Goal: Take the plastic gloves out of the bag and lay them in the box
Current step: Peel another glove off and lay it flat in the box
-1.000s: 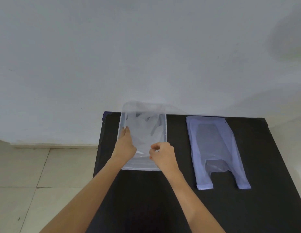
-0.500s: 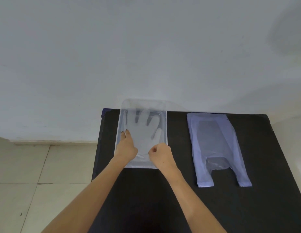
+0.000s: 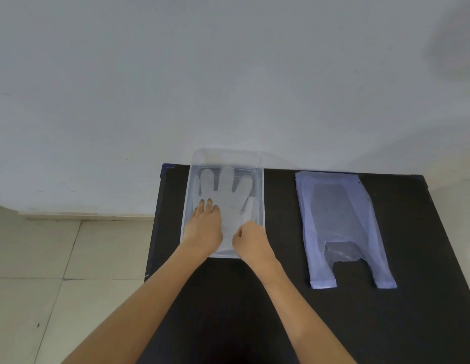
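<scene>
The clear plastic box (image 3: 260,198) sits at the upper left of the black table (image 3: 281,311), its far end against the white wall (image 3: 228,74). A translucent plastic glove (image 3: 228,195) lies inside it, fingers spread toward the far wall of the box and cuff toward the near wall. The left hand (image 3: 203,228) lies flat, fingers extended and close together, palm down on the left part of the glove. The right hand (image 3: 251,241) is curled at the near right corner of the box, thumb and forefinger drawn together; it appears to pinch the cuff edge, though the film is too thin to confirm the contact. The step in hand is judged to be flattening and seating the glove. To do it well, keep the flat left palm as an anchor and draw the cuff lightly toward the near wall with the right hand, so that wrinkles run out without dragging the fingers of the glove out of line. Thin film of this kind probably clings to skin, so lift each hand straight up and slowly on release. The pale plastic carrier bag (image 3: 341,227) lies flat at the centre right of the frame, well apart from the box, handles toward the viewer; a crumpled translucent mass shows through near its handle end, possibly further gloves.
</scene>
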Tool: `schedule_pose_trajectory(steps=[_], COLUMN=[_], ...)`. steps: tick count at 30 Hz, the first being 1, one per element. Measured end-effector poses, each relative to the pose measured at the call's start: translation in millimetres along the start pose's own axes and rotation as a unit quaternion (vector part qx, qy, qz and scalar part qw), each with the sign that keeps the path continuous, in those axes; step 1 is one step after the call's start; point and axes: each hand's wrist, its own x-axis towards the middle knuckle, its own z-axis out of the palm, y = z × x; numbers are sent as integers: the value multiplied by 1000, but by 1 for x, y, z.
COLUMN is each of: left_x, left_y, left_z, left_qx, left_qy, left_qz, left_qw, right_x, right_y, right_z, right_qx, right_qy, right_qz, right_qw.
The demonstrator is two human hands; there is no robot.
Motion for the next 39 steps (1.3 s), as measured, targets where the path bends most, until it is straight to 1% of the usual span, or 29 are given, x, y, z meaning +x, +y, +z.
schedule_pose_trajectory(steps=[4, 6, 8, 9, 10, 12, 15, 17, 20, 24, 26, 29, 30, 34, 36, 39], left_x=[18, 21, 21, 20, 21, 21, 25, 27, 29, 30, 27, 23, 24, 23, 22, 22], left_y=[-7, -10, -10, -10, -10, -11, -11, -12, -17, -23, -20, -15, -14, -6, 0, 5], left_z=[5, 9, 13, 14, 15, 15, 15, 18, 23, 29, 26, 16, 13, 16, 24, 31], left_qx=[-10, -13, -9, -8, -9, -18, -8, 21, 63, 71, 43, -58, -82, -152, -176, -191], left_qy=[-76, -96, -100, -96, -88, -75, -72, -82, -106, -103, -77, 0, -3, -138, -168, -193], left_qz=[8, 11, 17, 23, 31, 50, 80, 100, 118, 125, 126, 115, 118, 115, 102, 91], left_qw=[997, 995, 995, 995, 996, 996, 994, 991, 985, 984, 988, 992, 990, 972, 965, 958], right_x=[-8, -17, -29, -34, -38, -42, -35, -28, -23, -22, -23, -23, -23, -22, -22, -22], right_y=[-2, -4, -3, -2, -1, 4, 18, 26, 32, 33, 32, 30, 30, 29, 29, 28], right_z=[-5, -11, -21, -27, -34, -47, -59, -60, -55, -45, -43, -41, -40, -39, -39, -39], right_qx=[-12, -21, -70, -96, -98, -37, 61, 91, 109, 124, 143, 153, 153, 153, 152, 156], right_qy=[-6, -8, 31, 68, 108, 164, 206, 207, 181, 164, 160, 155, 153, 154, 152, 155], right_qz=[-18, -39, -66, -81, -97, -110, -91, -69, -49, -40, -37, -36, -33, -26, -24, -21], right_qw=[1000, 999, 995, 990, 984, 980, 972, 972, 976, 978, 976, 975, 976, 976, 976, 975])
